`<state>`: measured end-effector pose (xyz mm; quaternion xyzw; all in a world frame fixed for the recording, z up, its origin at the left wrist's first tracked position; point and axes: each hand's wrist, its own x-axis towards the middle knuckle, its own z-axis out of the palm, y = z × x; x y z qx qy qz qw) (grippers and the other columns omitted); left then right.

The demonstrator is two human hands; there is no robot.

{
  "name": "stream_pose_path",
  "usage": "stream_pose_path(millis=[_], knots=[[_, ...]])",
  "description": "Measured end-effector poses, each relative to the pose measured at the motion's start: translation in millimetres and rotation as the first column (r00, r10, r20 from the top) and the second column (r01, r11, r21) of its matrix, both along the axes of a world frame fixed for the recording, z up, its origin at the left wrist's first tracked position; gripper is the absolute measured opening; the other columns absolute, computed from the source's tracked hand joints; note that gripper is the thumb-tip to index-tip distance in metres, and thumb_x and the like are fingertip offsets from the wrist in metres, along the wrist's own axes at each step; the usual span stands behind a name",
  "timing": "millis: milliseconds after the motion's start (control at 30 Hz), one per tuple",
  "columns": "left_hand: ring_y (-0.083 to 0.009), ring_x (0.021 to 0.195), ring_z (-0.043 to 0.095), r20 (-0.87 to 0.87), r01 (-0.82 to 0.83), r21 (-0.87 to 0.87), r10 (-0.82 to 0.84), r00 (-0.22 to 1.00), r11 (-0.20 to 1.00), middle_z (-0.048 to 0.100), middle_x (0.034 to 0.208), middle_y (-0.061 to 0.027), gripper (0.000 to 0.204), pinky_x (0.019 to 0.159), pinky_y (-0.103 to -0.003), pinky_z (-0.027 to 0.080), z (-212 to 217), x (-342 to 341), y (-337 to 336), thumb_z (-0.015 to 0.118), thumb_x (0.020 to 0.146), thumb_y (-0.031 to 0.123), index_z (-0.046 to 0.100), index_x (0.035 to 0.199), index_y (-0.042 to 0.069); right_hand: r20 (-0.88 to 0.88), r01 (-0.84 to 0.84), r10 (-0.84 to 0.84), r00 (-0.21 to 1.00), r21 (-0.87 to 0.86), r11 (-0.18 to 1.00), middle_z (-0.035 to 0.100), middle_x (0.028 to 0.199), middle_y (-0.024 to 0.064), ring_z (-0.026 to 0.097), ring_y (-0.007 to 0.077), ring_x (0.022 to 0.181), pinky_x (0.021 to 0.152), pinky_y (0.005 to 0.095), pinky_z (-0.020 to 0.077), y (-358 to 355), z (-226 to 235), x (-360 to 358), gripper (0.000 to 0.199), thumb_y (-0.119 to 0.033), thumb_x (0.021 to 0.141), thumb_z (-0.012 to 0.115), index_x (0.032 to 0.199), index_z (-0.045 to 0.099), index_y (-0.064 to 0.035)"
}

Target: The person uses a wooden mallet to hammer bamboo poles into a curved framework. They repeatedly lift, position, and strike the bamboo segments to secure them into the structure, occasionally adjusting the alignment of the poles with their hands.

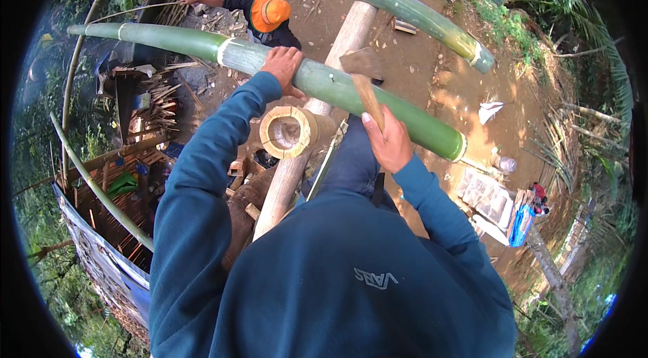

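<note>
A thick green bamboo pole (pixel 324 81) slants across in front of me, with pale rings at its joints. From above, my left hand (pixel 283 69) grips it, fingers over the top and thumb on the near side. My right hand (pixel 389 140) is closed around the wooden handle of a hatchet (pixel 366 91). The broad, worn hatchet head (pixel 362 64) is at the pole's far edge; whether it touches the pole I cannot tell. Just below my left hand is the cut, hollow end of a pale bamboo post (pixel 289 131).
A pale bamboo beam (pixel 351 34) passes under the green pole. Another green bamboo pole (pixel 398 0) arcs beyond. On the ground below, a person in an orange hat (pixel 270 12) holds a thin stick. A blue sheet (pixel 520 224) lies lower right; a roofed structure (pixel 101 250) stands at left.
</note>
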<state>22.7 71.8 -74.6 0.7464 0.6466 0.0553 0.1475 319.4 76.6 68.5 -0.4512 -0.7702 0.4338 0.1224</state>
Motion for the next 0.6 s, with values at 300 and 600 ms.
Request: stream_pose_path(millis=[300,600], knots=[[-0.0322,0.119,0.045,-0.046,0.013,0.020,-0.012,0.999,1.000,0.052,0.116,-0.0131,0.100,0.103,-0.044,0.031,-1.3,3.1,-7.6,0.084,0.040,0.059,0.052,0.116,0.002,-0.014,-0.325,0.325,0.946,-0.003,0.946,0.056,0.071,0.0245,0.058,0.0434,0.065,0.059,0.0465,0.0427,28.4,74.3,-36.0,0.028,-0.029,0.098,0.047,0.098,0.048,-0.0008],[-0.0332,0.120,0.044,-0.059,-0.026,-0.120,0.019,0.998,0.992,0.048,0.127,-0.0145,0.114,0.104,-0.047,0.030,9.6,4.3,-1.9,0.084,0.038,0.060,0.044,0.130,0.006,0.577,-0.606,0.525,0.626,-0.065,0.793,0.062,0.076,0.0265,0.059,0.0496,0.077,0.074,0.0559,0.0443,85.2,60.6,-45.5,0.030,-0.031,0.098,0.042,0.103,0.048,-0.0021]])
